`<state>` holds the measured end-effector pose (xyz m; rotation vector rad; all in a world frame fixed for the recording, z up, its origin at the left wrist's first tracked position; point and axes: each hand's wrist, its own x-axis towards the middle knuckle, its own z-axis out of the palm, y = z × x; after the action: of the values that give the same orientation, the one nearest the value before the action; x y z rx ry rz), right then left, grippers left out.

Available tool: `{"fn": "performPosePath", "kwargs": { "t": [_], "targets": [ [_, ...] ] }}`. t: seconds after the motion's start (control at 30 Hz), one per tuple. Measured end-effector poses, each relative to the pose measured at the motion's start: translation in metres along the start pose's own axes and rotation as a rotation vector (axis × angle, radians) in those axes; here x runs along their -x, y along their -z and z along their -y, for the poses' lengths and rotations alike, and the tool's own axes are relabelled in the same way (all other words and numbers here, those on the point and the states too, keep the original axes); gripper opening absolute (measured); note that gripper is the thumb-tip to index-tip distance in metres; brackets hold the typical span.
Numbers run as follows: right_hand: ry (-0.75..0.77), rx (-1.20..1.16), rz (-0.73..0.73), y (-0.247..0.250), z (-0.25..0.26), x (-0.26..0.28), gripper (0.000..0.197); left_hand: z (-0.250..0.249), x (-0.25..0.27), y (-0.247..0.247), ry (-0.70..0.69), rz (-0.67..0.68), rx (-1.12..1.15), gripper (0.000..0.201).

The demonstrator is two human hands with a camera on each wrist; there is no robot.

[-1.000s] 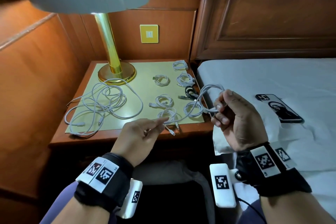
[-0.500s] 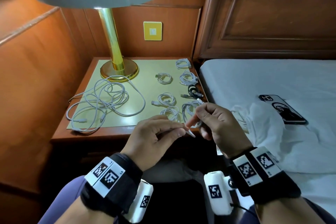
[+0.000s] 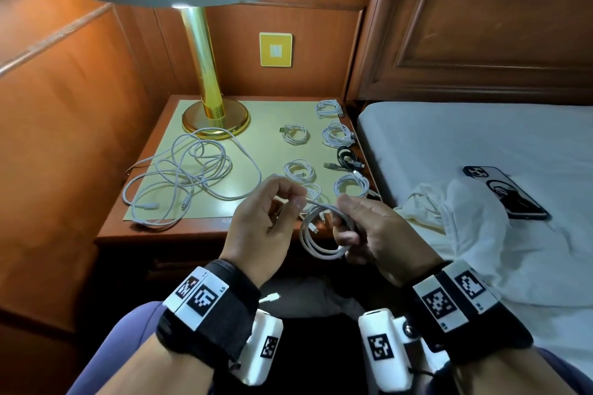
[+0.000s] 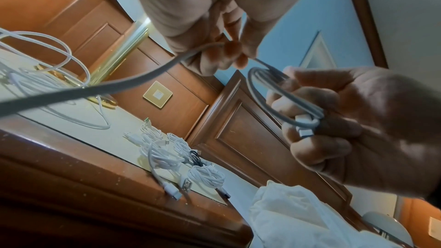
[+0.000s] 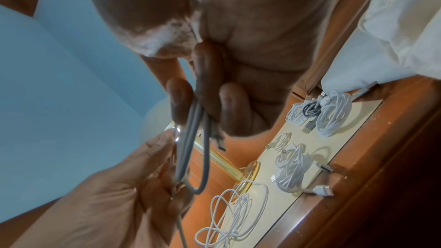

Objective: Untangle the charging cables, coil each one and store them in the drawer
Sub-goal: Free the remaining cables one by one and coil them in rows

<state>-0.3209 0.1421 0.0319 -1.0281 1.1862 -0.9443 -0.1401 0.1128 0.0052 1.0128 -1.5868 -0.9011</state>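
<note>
A white cable coil [image 3: 316, 239] of a few loops hangs in front of the nightstand's edge, and my right hand [image 3: 345, 228] grips it with curled fingers. In the right wrist view the coil [image 5: 190, 157] passes between those fingers [image 5: 180, 101]. My left hand [image 3: 293, 199] pinches the cable's free strand just left of the coil; in the left wrist view that strand [image 4: 95, 88] runs out of the fingertips [image 4: 232, 50]. A loose tangle of white cables [image 3: 186, 176] lies on the left of the nightstand [image 3: 154, 234]. Several coiled cables [image 3: 351, 186], one of them black [image 3: 348, 157], lie on its right.
A brass lamp [image 3: 208, 112] stands at the back of the nightstand, its shade overhead. On the bed to the right lie a phone [image 3: 507, 192] and a crumpled white cloth [image 3: 455, 212]. The nightstand's front below the top is in shadow.
My right hand came down from above the nightstand and met the left. The cable, stretched between the hands before, now hangs as loops from my right hand.
</note>
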Motion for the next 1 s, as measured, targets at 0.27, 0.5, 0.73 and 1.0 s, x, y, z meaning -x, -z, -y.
{"fn": "performPosePath", "kwargs": {
  "t": [0.27,0.5,0.73,1.0],
  "targets": [
    [0.043,-0.098,0.018,0.0,0.002,0.002,0.031,-0.004,-0.001,0.0,0.028,-0.023,0.087,0.01],
    [0.061,-0.175,0.031,-0.004,-0.002,0.0,0.031,-0.003,-0.002,-0.002,0.091,-0.117,0.116,0.014],
    [0.106,-0.224,-0.038,-0.008,-0.004,-0.001,0.03,-0.012,0.001,-0.002,0.123,-0.005,0.236,0.035],
    [0.136,-0.167,-0.065,-0.013,-0.008,-0.004,0.032,-0.003,0.001,-0.004,0.192,-0.015,0.257,0.022]
  ]
}}
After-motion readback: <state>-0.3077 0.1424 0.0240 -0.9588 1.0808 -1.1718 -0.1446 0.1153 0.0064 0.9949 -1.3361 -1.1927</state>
